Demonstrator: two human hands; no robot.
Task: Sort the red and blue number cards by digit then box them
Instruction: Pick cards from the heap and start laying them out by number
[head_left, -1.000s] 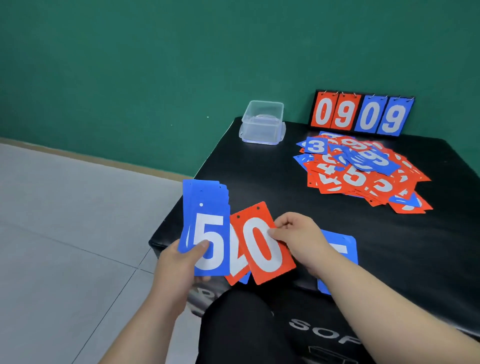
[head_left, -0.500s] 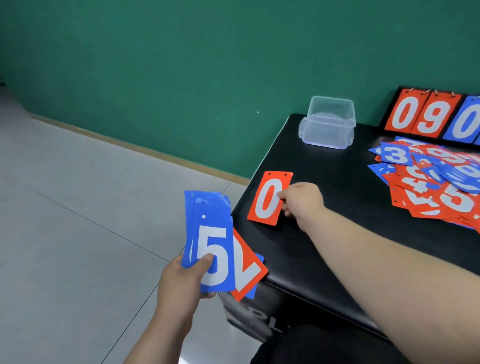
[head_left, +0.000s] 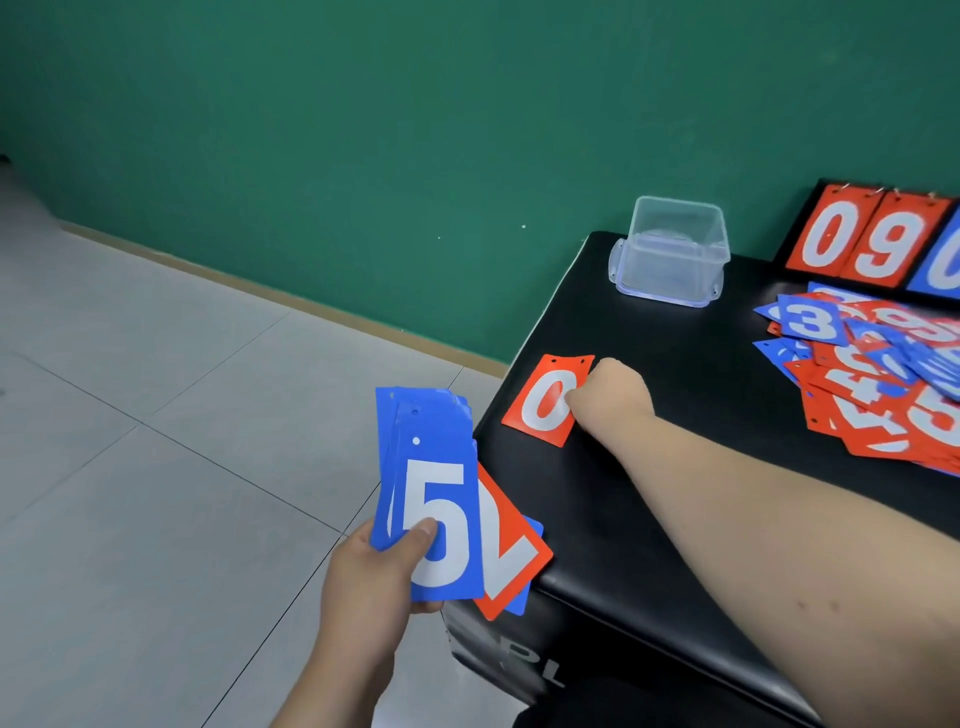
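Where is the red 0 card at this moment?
In the head view the red 0 card lies on the black table near its left edge, its right side gripped by the right hand, in front of the clear box.

The lone card is red with a white 0. The fan shows a blue front with a white 5, and a red card with a slice of white digit behind it. The heap mixes red and blue, all with white numbers. The tabletop is black, the box clear, the wall dark green, the floor pale grey tile.
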